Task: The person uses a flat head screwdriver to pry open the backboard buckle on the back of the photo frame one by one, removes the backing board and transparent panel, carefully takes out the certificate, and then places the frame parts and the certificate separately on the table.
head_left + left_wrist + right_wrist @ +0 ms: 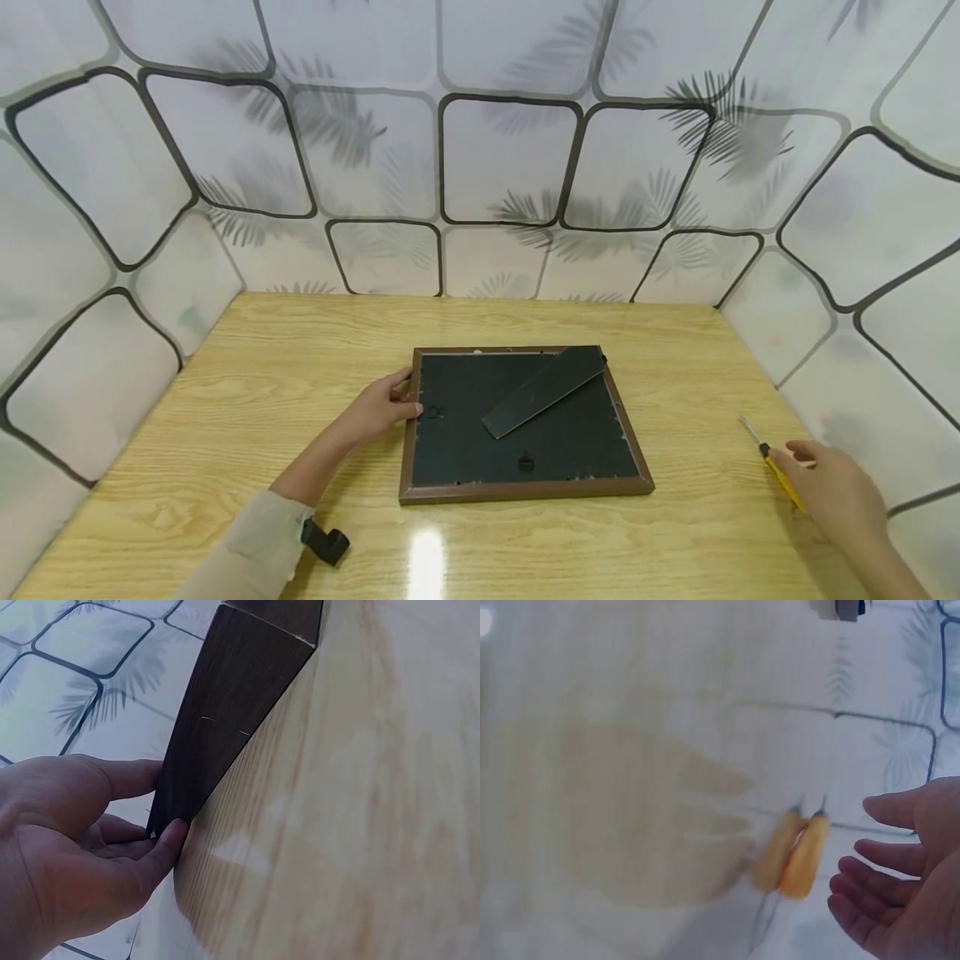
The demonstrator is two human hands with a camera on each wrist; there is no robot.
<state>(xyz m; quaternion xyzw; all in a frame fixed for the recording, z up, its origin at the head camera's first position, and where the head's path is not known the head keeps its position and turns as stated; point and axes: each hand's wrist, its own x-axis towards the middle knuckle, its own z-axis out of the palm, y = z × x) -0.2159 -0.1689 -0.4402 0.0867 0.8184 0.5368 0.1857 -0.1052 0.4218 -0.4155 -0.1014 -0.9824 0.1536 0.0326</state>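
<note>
A picture frame (525,492) with a brown border lies face down on the wooden table, its black back upward. A black support leg (547,392) slants across that back. My left hand (378,408) grips the frame's left side, thumb over the border; the left wrist view shows thumb and fingers around the dark frame edge (232,712). At the far right lies a screwdriver (783,479) with a yellow handle and thin metal shaft. My right hand (836,492) hovers beside it, fingers loosely bent and apart from the handle (806,859) in the right wrist view.
The glossy wooden table (300,350) reflects light and the screwdriver. Pale curtains (510,167) with dark outlines and leaf prints enclose the table at the back and both sides. A black wrist device (326,542) sits at the left sleeve.
</note>
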